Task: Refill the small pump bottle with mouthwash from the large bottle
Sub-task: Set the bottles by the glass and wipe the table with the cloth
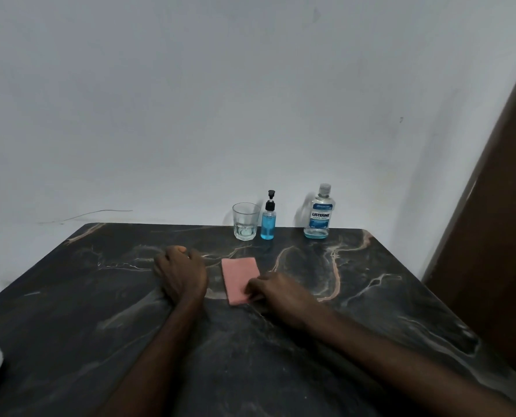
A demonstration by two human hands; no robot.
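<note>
- small pump bottle (267, 221): upright at 12 o'clock on table (100, 296), pump on, blue liquid inside.
- large bottle (318, 215): capped, at its 3 o'clock, apart.
- glass (246, 221): at its 9 o'clock, just beside.
- L hand (181, 272): loosely curled, empty, on table.
- R hand (277, 293): fingertips on pink cloth (240, 278) corner; pinching or touching, can't tell.

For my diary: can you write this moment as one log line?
left hand: resting on table | right hand: on cloth | pump bottle: upright | big bottle: capped
</note>
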